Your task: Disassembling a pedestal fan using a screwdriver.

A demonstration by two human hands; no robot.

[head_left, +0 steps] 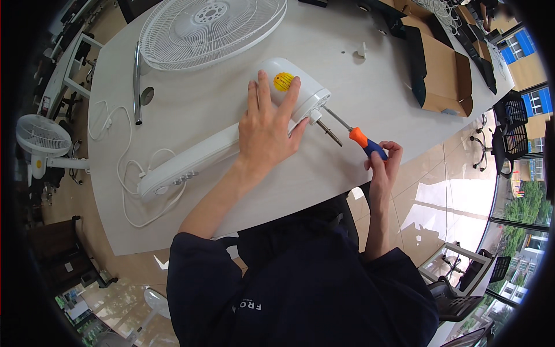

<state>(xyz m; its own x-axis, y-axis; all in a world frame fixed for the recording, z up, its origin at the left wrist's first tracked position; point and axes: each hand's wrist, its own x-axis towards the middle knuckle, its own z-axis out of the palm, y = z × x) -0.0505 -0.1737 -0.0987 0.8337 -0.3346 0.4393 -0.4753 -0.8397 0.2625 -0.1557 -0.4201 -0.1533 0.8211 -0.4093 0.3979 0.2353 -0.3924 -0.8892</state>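
A white fan body lies on its side on the table, its motor housing (306, 87) bearing a round yellow sticker and a bare metal shaft (329, 133). My left hand (267, 130) rests on the housing and the top of the neck, fingers spread and thumb near the shaft. In my right hand (384, 168) is a screwdriver (359, 137) with an orange and blue handle, pinched at the handle's end. The screwdriver's tip meets the front face of the housing beside the shaft; the screw itself is too small to make out. The control buttons (186, 178) sit low on the fan neck (202, 151).
A round fan grille (211, 29) lies at the back of the table (370, 75). Left of the fan are a chrome tube (137, 87) and a white power cord (130, 156). A small white plastic part (362, 51) and an open cardboard box (445, 75) are at the right.
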